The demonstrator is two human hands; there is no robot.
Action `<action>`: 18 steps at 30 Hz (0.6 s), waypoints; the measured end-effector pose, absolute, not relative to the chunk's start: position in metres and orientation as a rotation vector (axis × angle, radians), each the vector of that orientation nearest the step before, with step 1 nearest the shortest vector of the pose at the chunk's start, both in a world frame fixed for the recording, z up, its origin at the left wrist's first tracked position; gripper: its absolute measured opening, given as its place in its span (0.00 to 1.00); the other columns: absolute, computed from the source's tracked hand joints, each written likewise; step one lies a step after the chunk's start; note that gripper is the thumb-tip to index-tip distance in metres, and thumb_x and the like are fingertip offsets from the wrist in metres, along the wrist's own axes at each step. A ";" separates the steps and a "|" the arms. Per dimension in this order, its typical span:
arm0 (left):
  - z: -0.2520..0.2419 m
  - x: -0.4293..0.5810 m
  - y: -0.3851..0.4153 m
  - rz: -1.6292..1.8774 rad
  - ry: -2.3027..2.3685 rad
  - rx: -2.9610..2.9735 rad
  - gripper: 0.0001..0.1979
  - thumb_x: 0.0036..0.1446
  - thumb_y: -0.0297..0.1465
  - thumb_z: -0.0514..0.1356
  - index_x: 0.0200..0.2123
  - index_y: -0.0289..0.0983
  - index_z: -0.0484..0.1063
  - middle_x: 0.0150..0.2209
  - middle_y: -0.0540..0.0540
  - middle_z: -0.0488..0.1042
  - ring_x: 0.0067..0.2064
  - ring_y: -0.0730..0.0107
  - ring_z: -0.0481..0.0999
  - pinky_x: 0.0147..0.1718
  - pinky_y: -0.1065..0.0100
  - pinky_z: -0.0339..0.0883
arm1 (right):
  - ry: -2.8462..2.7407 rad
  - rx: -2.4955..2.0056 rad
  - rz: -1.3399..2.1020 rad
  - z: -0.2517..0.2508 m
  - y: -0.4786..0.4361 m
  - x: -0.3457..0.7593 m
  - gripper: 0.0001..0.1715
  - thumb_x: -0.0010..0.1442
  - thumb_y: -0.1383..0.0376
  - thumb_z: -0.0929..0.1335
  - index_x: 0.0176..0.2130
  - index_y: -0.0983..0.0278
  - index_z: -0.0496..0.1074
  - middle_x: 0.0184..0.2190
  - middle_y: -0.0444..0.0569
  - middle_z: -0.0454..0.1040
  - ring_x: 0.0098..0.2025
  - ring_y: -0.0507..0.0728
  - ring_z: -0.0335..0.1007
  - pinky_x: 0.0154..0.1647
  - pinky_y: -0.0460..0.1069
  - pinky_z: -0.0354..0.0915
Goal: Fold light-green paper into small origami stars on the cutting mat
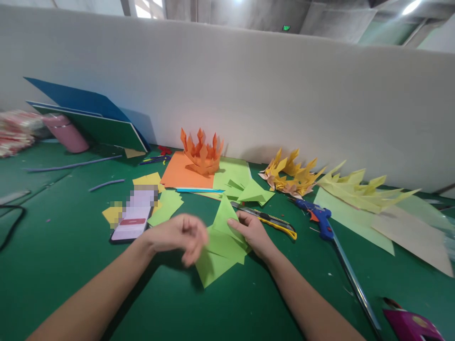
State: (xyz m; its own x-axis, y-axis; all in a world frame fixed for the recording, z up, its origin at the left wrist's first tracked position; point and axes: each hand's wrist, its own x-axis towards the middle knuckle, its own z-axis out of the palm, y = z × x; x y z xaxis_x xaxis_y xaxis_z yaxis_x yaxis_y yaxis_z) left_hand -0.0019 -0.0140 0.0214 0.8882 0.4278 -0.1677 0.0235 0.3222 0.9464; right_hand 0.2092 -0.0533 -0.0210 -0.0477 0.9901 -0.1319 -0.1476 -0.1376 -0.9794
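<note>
My right hand (254, 232) pinches folded light green paper (223, 214), thumb on top, its pointed tip facing away from me. Under and in front of that piece more green paper (217, 267) spreads toward me. At its left edge is my left hand (181, 237), fingers bent and smeared by motion; I cannot tell whether it touches the paper. Just beyond my right hand lies a yellow box cutter (277, 221). Several folded green pieces (254, 190) sit behind the paper, and green sheets (167, 207) lie left of it, beside a phone (133, 215).
An orange paper crown (203, 156) stands on orange paper (174, 173) near the white wall. Yellow (293, 175) and pale green (362, 189) crowns lie right. A blue glue gun (320, 218) with a long stick, a magenta tape dispenser (408, 324) and a pink bottle (67, 135) flank the workspace.
</note>
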 end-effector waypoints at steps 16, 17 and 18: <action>0.016 0.012 -0.018 0.648 0.870 1.244 0.22 0.42 0.51 0.63 0.22 0.36 0.70 0.12 0.56 0.62 0.16 0.80 0.58 0.19 0.75 0.54 | -1.089 -1.164 1.429 -0.021 -0.053 0.211 0.23 0.38 0.50 0.75 0.22 0.64 0.67 0.19 0.39 0.67 0.22 0.48 0.59 0.25 0.45 0.57; 0.014 0.016 -0.018 0.754 0.974 1.248 0.21 0.43 0.49 0.63 0.24 0.36 0.70 0.15 0.56 0.64 0.18 0.80 0.60 0.20 0.76 0.56 | -1.091 -1.161 1.434 -0.021 -0.053 0.211 0.23 0.38 0.50 0.75 0.22 0.64 0.67 0.20 0.39 0.68 0.22 0.48 0.59 0.25 0.45 0.57; 0.012 0.020 -0.018 0.814 1.049 1.265 0.20 0.42 0.47 0.64 0.27 0.36 0.70 0.18 0.55 0.66 0.21 0.79 0.62 0.22 0.76 0.57 | -1.094 -1.159 1.437 -0.021 -0.053 0.210 0.23 0.38 0.50 0.75 0.22 0.64 0.67 0.20 0.39 0.68 0.22 0.48 0.60 0.25 0.45 0.57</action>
State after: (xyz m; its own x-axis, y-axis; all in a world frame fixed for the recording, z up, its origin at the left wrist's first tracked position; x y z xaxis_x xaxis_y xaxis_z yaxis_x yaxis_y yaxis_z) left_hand 0.0196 -0.0183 0.0117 0.3398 0.9257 -0.1664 0.0685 0.1521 0.9860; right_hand 0.2105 -0.0526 -0.0210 -0.0934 0.9870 -0.1306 -0.1364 -0.1426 -0.9803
